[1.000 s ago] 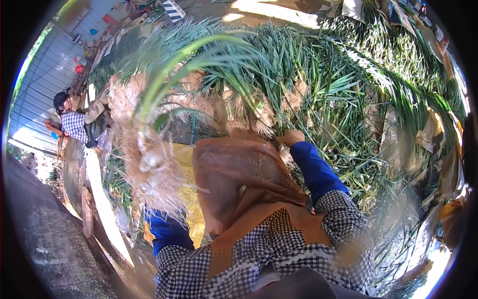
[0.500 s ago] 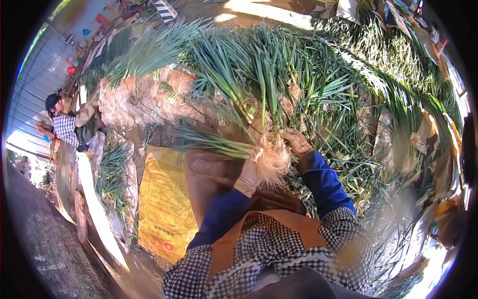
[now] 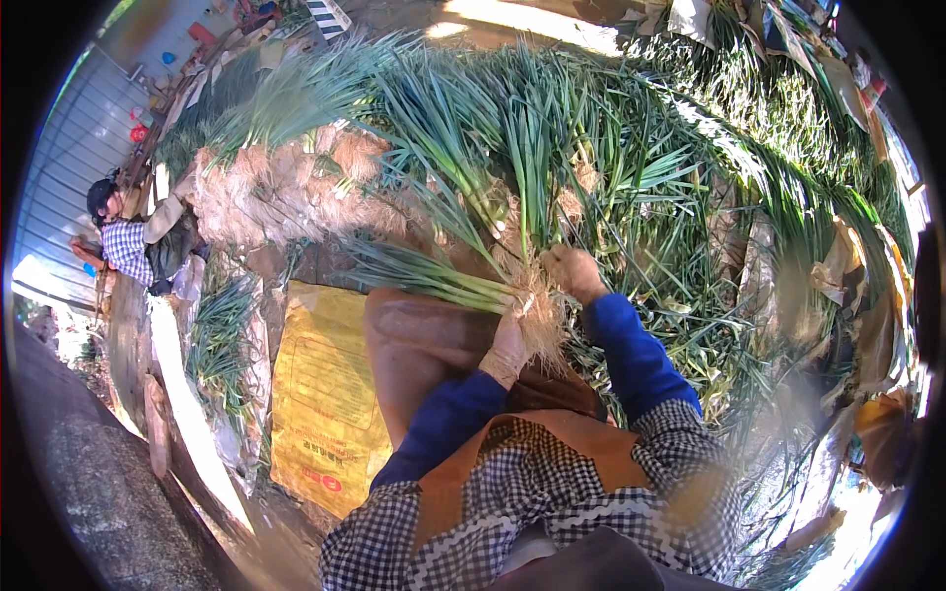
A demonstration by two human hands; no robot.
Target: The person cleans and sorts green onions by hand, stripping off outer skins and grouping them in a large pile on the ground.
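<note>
Left hand (image 3: 507, 347) clamped round the root end of a leek bunch (image 3: 434, 279), over the lap. Long axis running left and away, leaves leftward. Right hand (image 3: 574, 273) closed in the leek pile (image 3: 552, 148), just beyond the roots.

A green-leaved scallion bunch (image 3: 434, 276) lies sideways, pale roots rightward.

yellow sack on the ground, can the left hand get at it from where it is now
Probably yes. The yellow sack lies flat just left of the brown apron, nothing on it. But the left hand is gripping a bunch of green onions at the roots, so it isn't free.
</note>
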